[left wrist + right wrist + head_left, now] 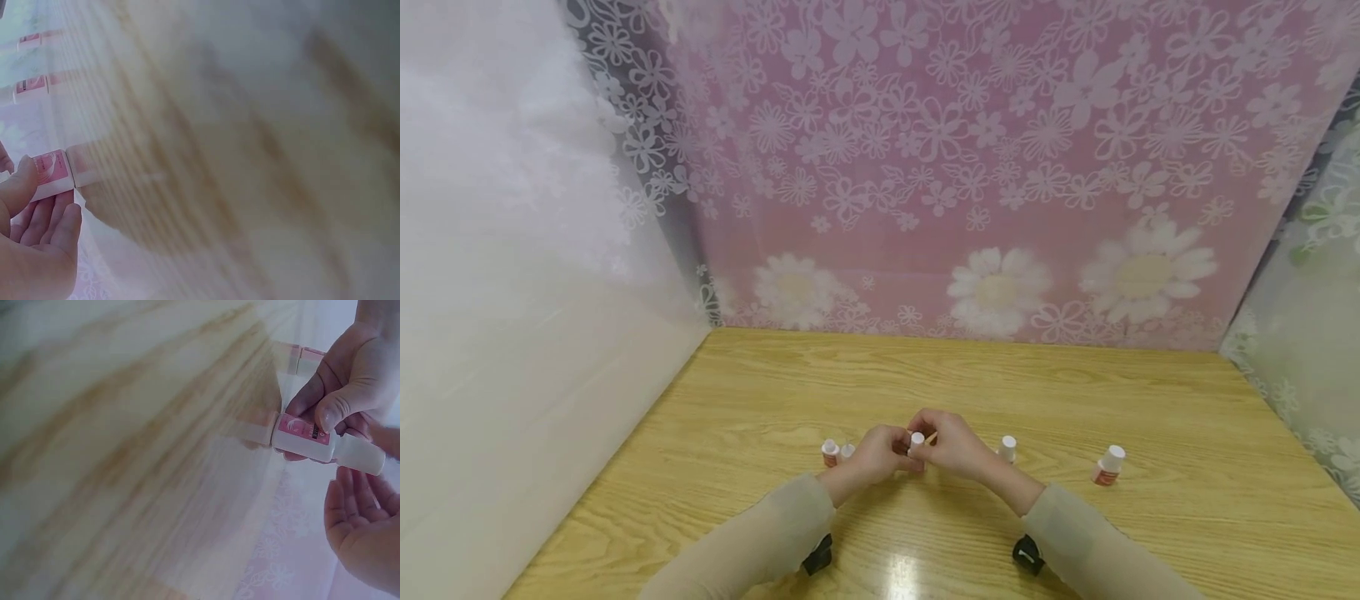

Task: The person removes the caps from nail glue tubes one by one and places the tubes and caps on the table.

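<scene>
A small white bottle (304, 436) with a pink label stands on the table between the two hands, slightly tilted in the wrist views. My left hand (880, 452) grips its body, with the thumb (337, 412) across the label side. My right hand (953, 447) is at the top, thumb and fingers around the white cap (917, 439). In the right wrist view, the right hand's fingers curl beside that cap; part of their contact is hidden. The left wrist view shows the left hand (44, 244) low around the bottle.
Left of the hands stand a small bottle (830, 454) and a second white-topped item (847, 451), partly hidden by the wrist. To the right are a capped bottle (1007, 448), partly behind the forearm, and another bottle (1108, 465). Floral curtains (970, 167) border the wooden table (775, 375).
</scene>
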Action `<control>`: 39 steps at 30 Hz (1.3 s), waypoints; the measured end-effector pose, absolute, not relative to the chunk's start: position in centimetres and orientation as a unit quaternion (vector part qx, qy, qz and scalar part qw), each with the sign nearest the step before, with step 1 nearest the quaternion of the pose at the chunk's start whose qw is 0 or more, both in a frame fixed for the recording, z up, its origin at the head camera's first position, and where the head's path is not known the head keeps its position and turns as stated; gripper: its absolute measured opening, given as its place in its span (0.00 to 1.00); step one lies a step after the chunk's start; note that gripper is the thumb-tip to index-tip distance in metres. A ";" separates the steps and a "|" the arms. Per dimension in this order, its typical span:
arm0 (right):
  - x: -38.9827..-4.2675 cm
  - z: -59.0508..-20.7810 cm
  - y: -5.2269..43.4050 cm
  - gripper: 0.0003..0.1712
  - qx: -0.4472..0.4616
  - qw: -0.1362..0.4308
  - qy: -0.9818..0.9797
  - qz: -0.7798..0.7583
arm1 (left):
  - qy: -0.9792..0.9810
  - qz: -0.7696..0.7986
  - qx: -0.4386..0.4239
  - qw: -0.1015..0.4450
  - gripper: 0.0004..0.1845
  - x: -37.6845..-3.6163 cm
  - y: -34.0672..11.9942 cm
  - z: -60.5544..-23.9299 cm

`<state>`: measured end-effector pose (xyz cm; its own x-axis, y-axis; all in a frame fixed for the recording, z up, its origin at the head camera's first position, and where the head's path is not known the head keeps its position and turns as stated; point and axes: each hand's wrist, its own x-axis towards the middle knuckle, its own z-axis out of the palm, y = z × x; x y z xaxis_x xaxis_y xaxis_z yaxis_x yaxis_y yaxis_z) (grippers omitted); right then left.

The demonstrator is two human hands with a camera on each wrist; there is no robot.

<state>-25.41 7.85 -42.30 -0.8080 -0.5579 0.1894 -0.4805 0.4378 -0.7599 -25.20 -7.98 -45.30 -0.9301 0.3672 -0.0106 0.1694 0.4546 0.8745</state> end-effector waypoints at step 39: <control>-25.6 -42.4 8.0 0.07 -0.329 0.053 0.842 -0.423 | 0.849 0.497 0.156 0.092 0.07 -25.1 -8.0 -45.2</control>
